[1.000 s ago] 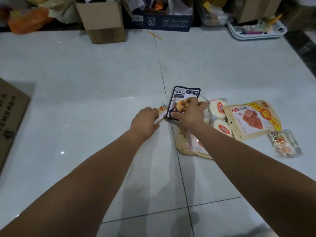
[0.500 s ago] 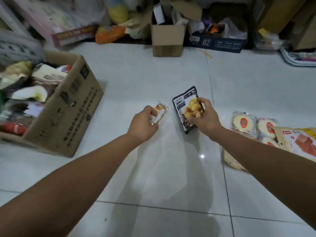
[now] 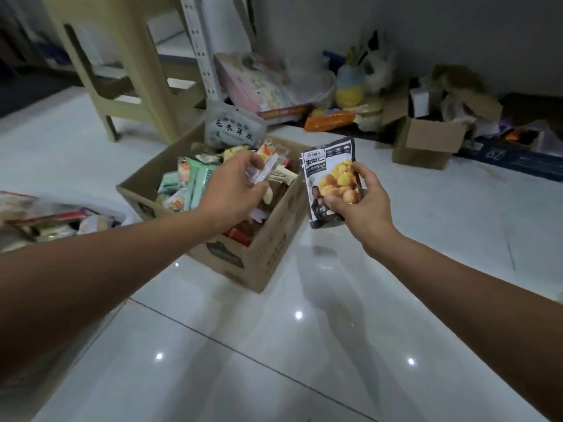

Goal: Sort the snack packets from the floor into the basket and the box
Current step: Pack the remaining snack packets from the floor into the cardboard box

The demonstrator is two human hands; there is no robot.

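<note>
Beige stool (image 3: 137, 56) at back left, orange bag (image 3: 329, 120) and small open carton (image 3: 426, 147) farther right

One head-worn wide-angle view looks forward and down (both forearms enter from the bottom corners), close over the left hand (image 3: 231, 185) and right hand (image 3: 364, 205), facing the open brown cardboard box (image 3: 269, 257) on glossy white floor tiles (image 3: 335, 345).

Floor (image 3: 304, 360): glazed white tile, smooth, high gloss, mirrors lamps. Box (image 3: 271, 245): brown cardboard, matt, printed. Pouch (image 3: 327, 166) in my right hand (image 3: 365, 205): dark plastic film, slight sheen. Packet (image 3: 268, 161) in my left hand (image 3: 234, 190): clear plastic wrapper, crinkled, shiny. Stool (image 3: 143, 65): beige plastic, dull finish.
</note>
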